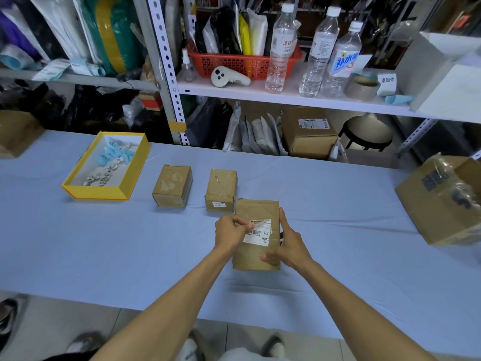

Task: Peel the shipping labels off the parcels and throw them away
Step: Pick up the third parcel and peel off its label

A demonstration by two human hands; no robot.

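A brown cardboard parcel (256, 256) lies on the blue table (104, 243) in front of me. A white shipping label (260, 234) with a barcode sits on its top face. My left hand (230, 230) pinches the label's left edge. My right hand (289, 246) grips the parcel's right side and near corner. Two smaller brown parcels stand behind: one (173, 186) with label residue on top, the other (221, 190) with a small white sticker on its front. A yellow-rimmed tray (78, 188) at the left holds several crumpled label scraps and blue backing pieces.
A large cardboard box (442, 201) with plastic wrap stands at the table's right edge. Another box corner (15, 134) shows at the far left. Behind the table, shelving holds bottles (281, 45), a red basket (242, 65) and tape rolls; more parcels sit below.
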